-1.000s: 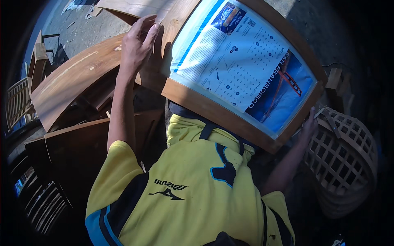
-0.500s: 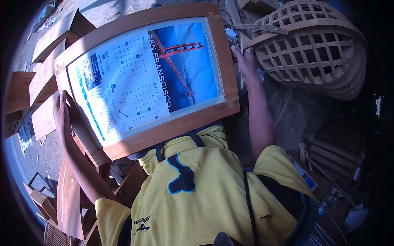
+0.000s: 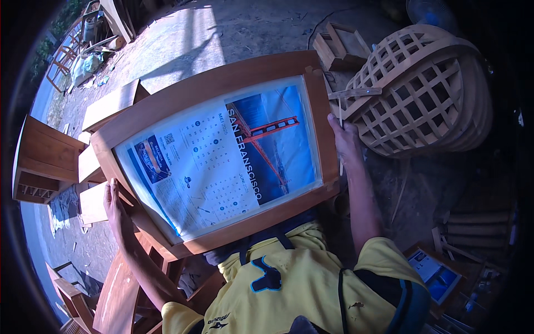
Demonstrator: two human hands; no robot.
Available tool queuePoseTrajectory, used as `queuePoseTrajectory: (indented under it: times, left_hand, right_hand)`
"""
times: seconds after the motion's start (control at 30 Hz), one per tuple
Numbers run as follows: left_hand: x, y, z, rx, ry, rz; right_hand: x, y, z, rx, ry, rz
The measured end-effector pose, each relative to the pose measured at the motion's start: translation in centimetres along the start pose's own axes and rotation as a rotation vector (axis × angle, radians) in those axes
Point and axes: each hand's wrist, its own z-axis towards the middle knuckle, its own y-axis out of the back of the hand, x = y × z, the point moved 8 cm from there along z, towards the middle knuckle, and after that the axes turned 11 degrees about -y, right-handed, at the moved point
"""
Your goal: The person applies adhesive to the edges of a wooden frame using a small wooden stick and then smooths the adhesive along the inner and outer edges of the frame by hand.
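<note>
Brown wooden frame, blue-and-white calendar sheet (red bridge).

One head-worn fisheye looked steeply down, close over the left hand and right hand; rims bent, perhaps hiding edges.

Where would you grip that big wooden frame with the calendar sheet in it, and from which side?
Take the wooden frame by its two short end rails, one hand coming in from each side, as the left hand and right hand do. It is wide and flat, and the calendar sheet fills the middle.
</note>
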Motion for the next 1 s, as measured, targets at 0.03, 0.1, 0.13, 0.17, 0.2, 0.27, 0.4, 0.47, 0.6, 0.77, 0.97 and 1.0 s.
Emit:
queuePoseTrajectory:
  times: [0.03, 0.1, 0.13, 0.17, 0.2, 0.27, 0.4, 0.47, 0.6, 0.77, 0.97, 1.0]
  left_hand:
    - [-0.9, 0.8, -0.7, -0.034, -0.033, -0.128]
    - [-4.3, 1.2, -3.4, -0.07, -0.117, -0.228]
    - [-5.7, 1.0, -4.9, -0.106, -0.188, -0.259]
    - [-6.1, 2.3, -6.2, -0.146, -0.253, -0.253]
    - [-6.5, 3.7, -7.2, -0.179, -0.313, -0.241]
    - [-7.6, 5.1, -9.7, -0.42, -0.305, -0.442]
    - [-9.9, 8.6, -11.0, -0.587, -0.407, -0.685]
    - [-9.8, 8.1, -12.1, -0.65, -0.45, -0.625]
    - [-4.5, 9.2, -14.5, -0.729, -0.58, -0.433]
    - [-6.2, 6.7, -14.3, 0.102, -0.767, -0.946]
    - [-3.1, 6.6, -18.7, 0.528, -0.531, -0.904]
    - [-2.4, 6.8, -20.0, 0.465, -0.397, -0.903]
  right_hand:
    - [1.6, 0.7, -1.4, -0.04, -0.013, 0.004]
    - [1.7, 1.7, -2.7, -0.104, 0.024, 0.037]
    - [1.8, 2.5, -2.9, -0.138, 0.08, 0.06]
    - [3.2, 2.4, -4.7, -0.14, 0.118, 0.128]
    - [4.3, 2.4, -6.6, -0.145, 0.146, 0.198]
    - [3.9, 3.7, -6.6, -0.135, 0.236, 0.282]
    - [5.6, 2.5, -9.5, -0.223, 0.255, 0.379]
    - [3.9, 2.8, -7.9, -0.15, 0.223, 0.457]
    - [1.5, 2.9, -7.3, -0.092, 0.245, 0.55]
    - [-2.4, 6.6, -4.8, -0.111, 0.202, 0.647]
    - [-4.7, 9.3, -4.9, 0.076, 0.143, 0.662]
    - [-4.5, 9.1, -5.2, 0.151, 0.128, 0.653]
